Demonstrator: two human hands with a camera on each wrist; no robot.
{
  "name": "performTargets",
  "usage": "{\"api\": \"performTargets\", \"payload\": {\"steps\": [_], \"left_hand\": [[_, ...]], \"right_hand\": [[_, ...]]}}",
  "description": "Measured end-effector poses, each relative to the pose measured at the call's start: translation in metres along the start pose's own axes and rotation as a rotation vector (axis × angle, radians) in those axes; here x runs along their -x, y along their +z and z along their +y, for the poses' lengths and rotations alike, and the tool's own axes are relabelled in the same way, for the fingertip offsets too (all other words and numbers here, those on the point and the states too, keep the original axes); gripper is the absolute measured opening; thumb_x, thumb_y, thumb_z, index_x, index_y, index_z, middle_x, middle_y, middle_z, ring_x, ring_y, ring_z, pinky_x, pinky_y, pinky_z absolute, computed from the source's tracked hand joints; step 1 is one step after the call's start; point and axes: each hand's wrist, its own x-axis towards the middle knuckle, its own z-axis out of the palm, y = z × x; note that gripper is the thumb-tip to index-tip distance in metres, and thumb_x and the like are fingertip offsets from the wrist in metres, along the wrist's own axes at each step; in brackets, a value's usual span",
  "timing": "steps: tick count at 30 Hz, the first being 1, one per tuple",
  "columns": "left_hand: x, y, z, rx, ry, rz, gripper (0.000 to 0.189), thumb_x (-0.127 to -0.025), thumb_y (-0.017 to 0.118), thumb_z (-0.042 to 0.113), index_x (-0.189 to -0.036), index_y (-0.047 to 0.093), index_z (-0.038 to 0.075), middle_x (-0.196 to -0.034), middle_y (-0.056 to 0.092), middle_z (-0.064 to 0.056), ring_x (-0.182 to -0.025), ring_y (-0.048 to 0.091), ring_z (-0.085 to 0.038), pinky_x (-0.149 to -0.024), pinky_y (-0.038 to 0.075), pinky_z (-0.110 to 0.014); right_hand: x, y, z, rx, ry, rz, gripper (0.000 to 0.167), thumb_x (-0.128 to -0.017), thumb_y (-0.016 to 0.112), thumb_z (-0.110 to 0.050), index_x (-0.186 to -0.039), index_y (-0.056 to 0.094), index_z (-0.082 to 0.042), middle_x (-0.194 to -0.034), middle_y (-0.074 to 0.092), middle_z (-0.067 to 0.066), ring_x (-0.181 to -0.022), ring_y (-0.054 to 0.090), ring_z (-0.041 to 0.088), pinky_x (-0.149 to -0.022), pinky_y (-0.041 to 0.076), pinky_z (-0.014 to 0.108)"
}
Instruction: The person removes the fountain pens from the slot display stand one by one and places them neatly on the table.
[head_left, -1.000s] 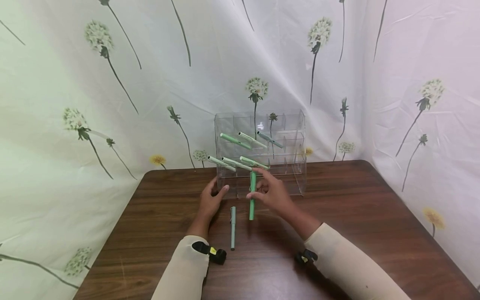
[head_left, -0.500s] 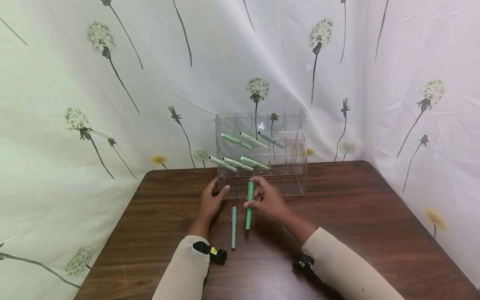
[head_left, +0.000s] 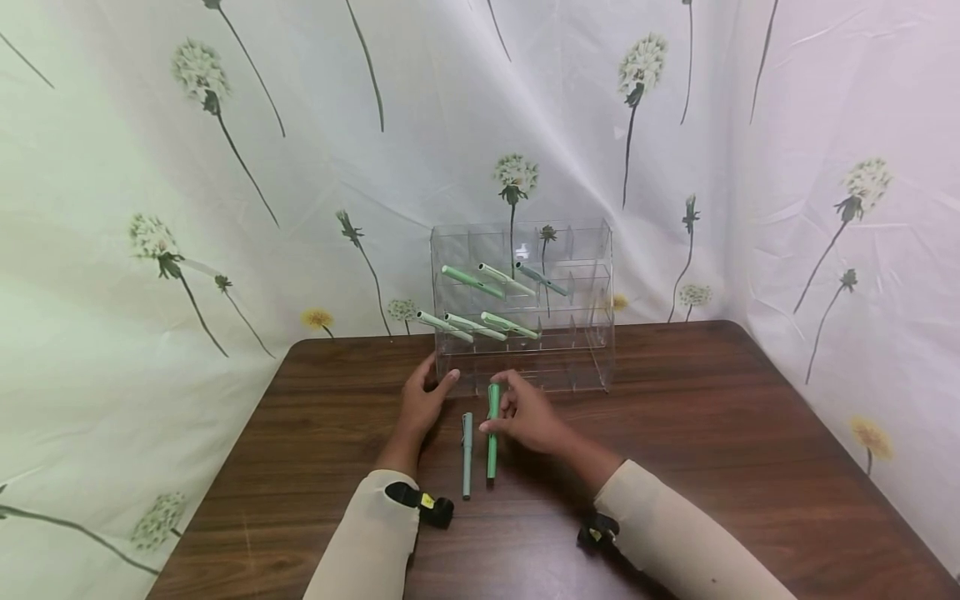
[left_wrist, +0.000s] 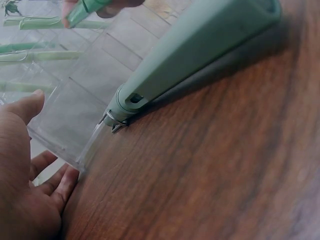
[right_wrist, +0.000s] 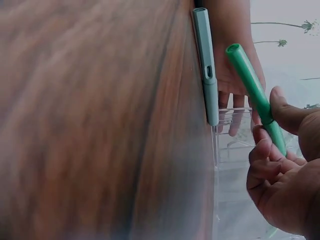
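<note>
My right hand (head_left: 532,417) pinches a bright green capped pen (head_left: 492,454) by its upper part, thumb on one side and fingers on the other. The pen is held close above the table, and the right wrist view shows the same green pen (right_wrist: 250,80) tilted between thumb and fingers. Beside it a grey-green pen (head_left: 467,467) lies on the wood, clip toward the rack. My left hand (head_left: 423,404) rests with relaxed fingers against the lower left side of a clear plastic pen rack (head_left: 592,367), its thumb in front. The left wrist view shows that grey-green pen (left_wrist: 190,45) large and near.
Several pens lean in the rack's tiers: a green pen (head_left: 471,282), a pale pen (head_left: 506,279) and a blue-grey pen (head_left: 542,278) above, with pale green pens (head_left: 474,327) below. A flowered cloth (head_left: 300,167) hangs behind the brown table (head_left: 712,467).
My right hand has drawn the green pen away from the rack, toward me and slightly left, down beside the grey-green pen. The left hand has stayed in place.
</note>
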Motion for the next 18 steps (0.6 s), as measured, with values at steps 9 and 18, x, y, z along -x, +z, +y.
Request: {"api": "performTargets", "payload": {"steps": [9,18], "left_hand": [[-0.0005,0.0003,0.0005,-0.001,0.014,-0.001,0.068,-0.105,0.076,0.036,-0.165,0.050,0.018,-0.163,0.056,-0.020,-0.148,0.056,-0.041,-0.124,0.041,-0.061],[0.0003,-0.0004,0.0015,-0.002,0.004,-0.009,0.069,-0.105,0.077,0.037,-0.166,0.050,0.019,-0.164,0.055,-0.019,-0.150,0.055,-0.040,-0.124,0.041,-0.059]], "right_hand": [[-0.0014,0.0063,0.0060,0.001,0.015,-0.049,0.075,-0.091,0.091,-0.013,-0.150,0.047,0.005,-0.079,0.065,0.010,-0.064,0.052,0.010,-0.061,0.045,0.025],[0.0004,0.0089,0.0052,-0.035,0.051,-0.076,0.073,-0.092,0.090,-0.010,-0.148,0.046,0.006,-0.077,0.061,0.006,-0.062,0.051,0.011,-0.059,0.044,0.024]]}}
